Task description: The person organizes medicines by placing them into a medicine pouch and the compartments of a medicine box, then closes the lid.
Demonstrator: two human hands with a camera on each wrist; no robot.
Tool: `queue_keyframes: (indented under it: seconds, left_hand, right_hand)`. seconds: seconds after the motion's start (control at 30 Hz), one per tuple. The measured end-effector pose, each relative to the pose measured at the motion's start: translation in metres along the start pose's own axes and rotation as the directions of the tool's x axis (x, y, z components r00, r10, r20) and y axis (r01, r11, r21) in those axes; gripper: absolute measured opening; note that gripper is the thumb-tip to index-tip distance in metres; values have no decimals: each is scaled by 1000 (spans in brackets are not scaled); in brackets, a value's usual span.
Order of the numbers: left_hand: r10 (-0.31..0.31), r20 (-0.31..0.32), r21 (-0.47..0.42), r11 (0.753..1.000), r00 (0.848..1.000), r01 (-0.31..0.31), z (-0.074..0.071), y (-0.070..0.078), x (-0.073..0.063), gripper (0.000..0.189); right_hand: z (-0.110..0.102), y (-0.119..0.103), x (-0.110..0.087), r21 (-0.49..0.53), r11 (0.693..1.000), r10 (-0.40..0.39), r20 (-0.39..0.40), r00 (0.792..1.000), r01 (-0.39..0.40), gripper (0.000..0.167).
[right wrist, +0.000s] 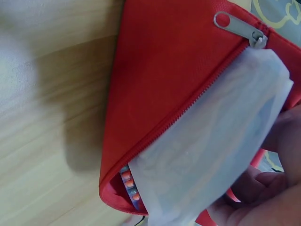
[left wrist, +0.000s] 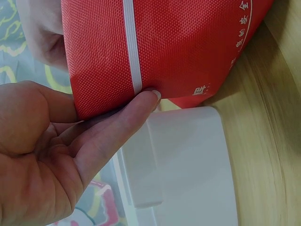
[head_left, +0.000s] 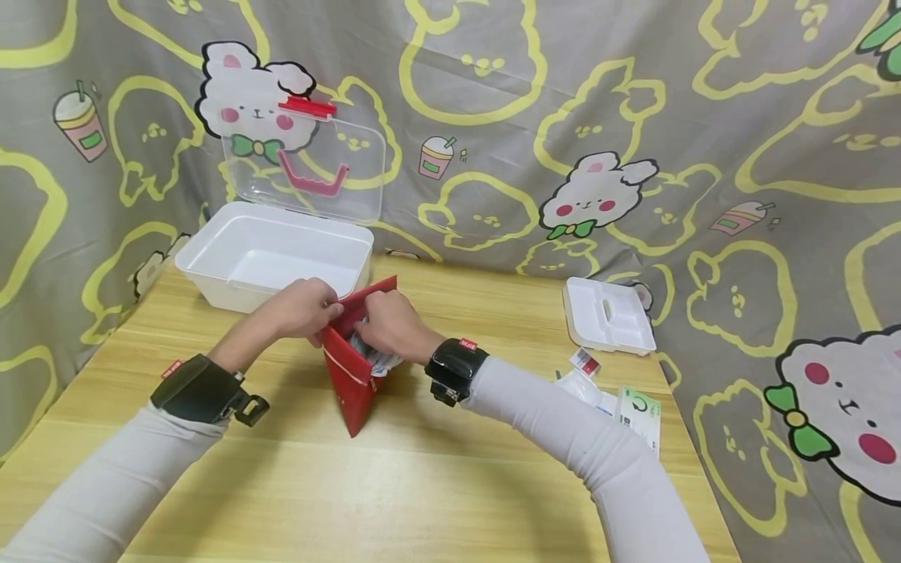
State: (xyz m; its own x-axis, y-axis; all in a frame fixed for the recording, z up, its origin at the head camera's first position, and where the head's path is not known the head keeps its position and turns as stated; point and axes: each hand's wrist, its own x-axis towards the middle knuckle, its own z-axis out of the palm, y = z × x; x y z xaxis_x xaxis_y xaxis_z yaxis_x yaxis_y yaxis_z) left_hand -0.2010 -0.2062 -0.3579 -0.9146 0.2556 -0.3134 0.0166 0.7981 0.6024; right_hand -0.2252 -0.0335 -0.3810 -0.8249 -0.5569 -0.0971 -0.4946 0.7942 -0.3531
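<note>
A red zippered fabric pouch (head_left: pixel 349 395) stands on the table, its mouth unzipped and facing up. My left hand (head_left: pixel 307 309) pinches its rim; in the left wrist view the fingers (left wrist: pixel 120 127) lie along the red fabric below a white elastic band. At the mouth, my right hand (head_left: pixel 394 324) has curled fingers on a whitish plastic packet (right wrist: pixel 211 136) that sticks out of the pouch. A metal zip pull (right wrist: pixel 237 26) hangs at one end of the zip. Beside the packet, a strip with orange and dark beads or capsules (right wrist: pixel 128 182) shows inside the pouch.
A white box (head_left: pixel 218 288) with a raised clear lid (head_left: pixel 242 188) and pink handle stands behind the pouch. To the right are a white divided tray (head_left: pixel 587 317), a red-and-white packet (head_left: pixel 586 362), clear plastic (head_left: pixel 579 385) and a green-and-white card (head_left: pixel 644 418). A patterned curtain (head_left: pixel 486 203) borders the table.
</note>
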Motion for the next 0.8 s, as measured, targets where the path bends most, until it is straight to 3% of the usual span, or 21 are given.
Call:
queue_keyframes:
  seconds: [0.57,0.8]
  left_hand:
    - [18,5,14,1000,1000,-18,0,-2,1,28]
    - [-3,3,10,1000,1000,3,0,-3,1,30]
  right_hand:
    - [-14,8,0,-6,1000,21,-37,999,-21,18]
    - [-25,21,1,16,998,69,-101,993,-68,20]
